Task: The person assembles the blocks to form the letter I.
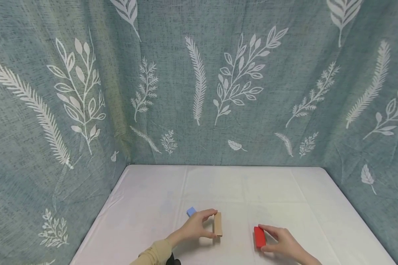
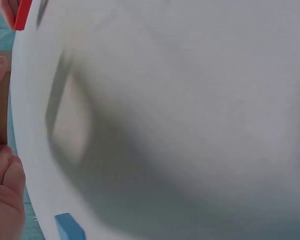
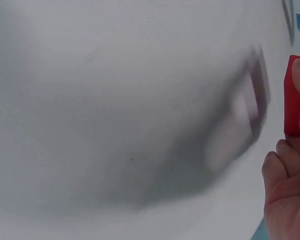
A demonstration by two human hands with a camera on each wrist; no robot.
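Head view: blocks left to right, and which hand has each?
Blue block (held by neither hand) → tan block (pinched by the left hand) → red block (pinched by the right hand).

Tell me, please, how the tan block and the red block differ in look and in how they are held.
The tan block is plain light brown, whereas the red block is bright red. The left hand holds the tan block, while the right hand holds the red block. Both are oblong and gripped between thumb and fingers.
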